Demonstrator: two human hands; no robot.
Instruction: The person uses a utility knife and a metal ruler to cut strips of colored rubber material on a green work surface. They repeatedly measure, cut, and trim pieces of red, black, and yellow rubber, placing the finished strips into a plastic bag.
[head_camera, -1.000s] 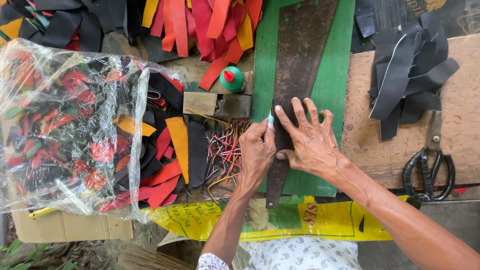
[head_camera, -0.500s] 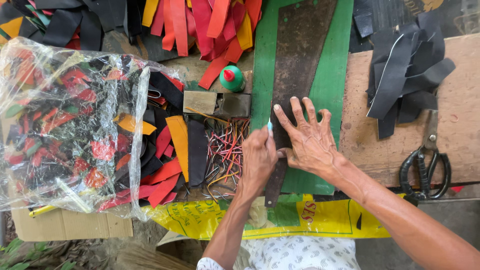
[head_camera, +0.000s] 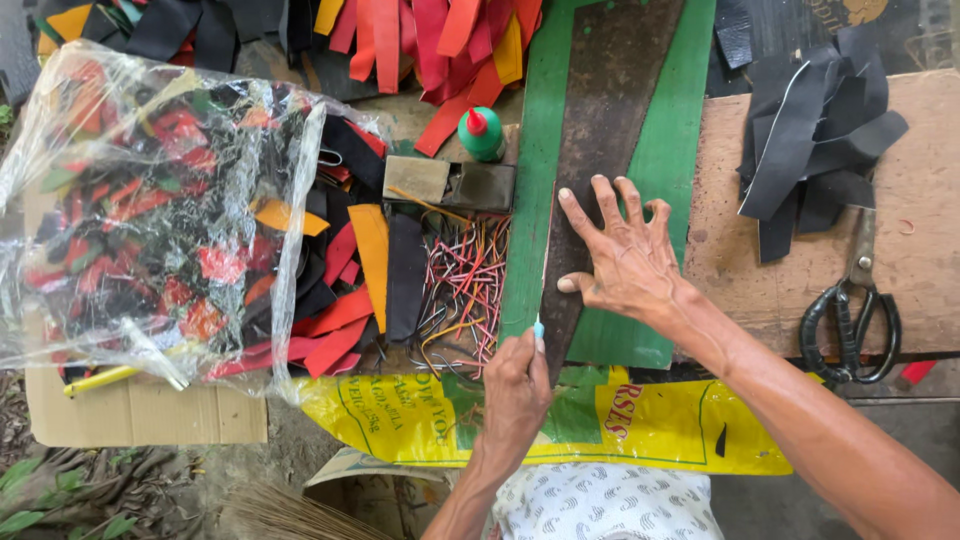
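I'm looking straight down: my right hand (head_camera: 622, 262) lies flat, fingers spread wide, pressing on a long dark strip (head_camera: 605, 130) that runs up the green cutting board (head_camera: 655, 170). It grips nothing, just pins the strip down. My left hand (head_camera: 515, 385) is closed around a small cutter with a pale blue tip (head_camera: 538, 328), and that tip sits at the strip's left edge near its lower end, just beside my right thumb.

To the left, a clear plastic bag (head_camera: 140, 210) bulges with red, black and orange scraps, mouth open towards the middle. More loose scraps (head_camera: 345, 290) spill beside it, next to a tangle of thin coloured wires (head_camera: 465, 280). Above the wires lie two small flat blocks (head_camera: 450, 183) and a green glue bottle with a red cap (head_camera: 482, 135). A fan of red, yellow and black strips (head_camera: 430, 40) fills the top edge.

On the right, a bare wooden board (head_camera: 900, 270) carries a heap of black offcuts (head_camera: 815, 140) and black-handled scissors (head_camera: 850, 315), well apart from my hands. A yellow printed sack (head_camera: 600, 425) lies in front of the green board, cardboard (head_camera: 140, 415) under the bag, and earth and leaves show bottom left.
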